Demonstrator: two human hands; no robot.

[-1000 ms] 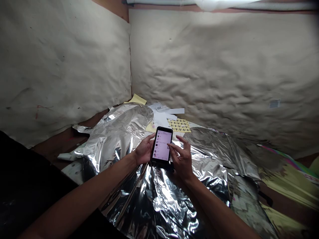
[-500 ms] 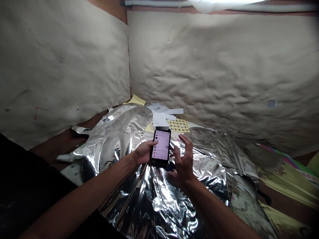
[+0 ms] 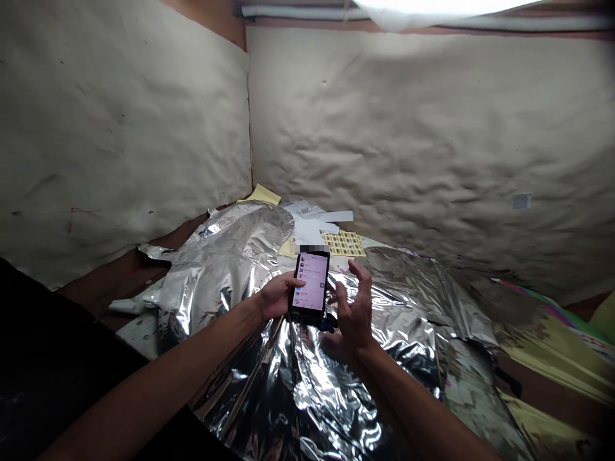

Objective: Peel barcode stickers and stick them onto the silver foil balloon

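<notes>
A black smartphone (image 3: 310, 285) with a lit, pinkish list on its screen is held upright in my left hand (image 3: 277, 296). The left thumb lies over the screen's left edge, while the other fingers are hidden behind the phone. Just right of the phone, my right hand (image 3: 354, 307) is raised with fingers apart and bent, holding nothing. Crumpled silver foil sheeting (image 3: 230, 256) spreads beneath both hands. A small dark blue object (image 3: 328, 322) shows between the phone and the right hand; its kind is unclear.
Behind the phone lie white paper pieces (image 3: 307, 225) and a yellow sticker sheet (image 3: 343, 243). A folded yellow paper (image 3: 262, 193) rests in the corner. Paper-covered walls (image 3: 423, 128) close in at the back and left. Yellow sheeting (image 3: 552, 346) lies at right.
The list on the phone screen has shifted to other entries. My left thumb has slid slightly down the screen. The right hand has barely moved.
</notes>
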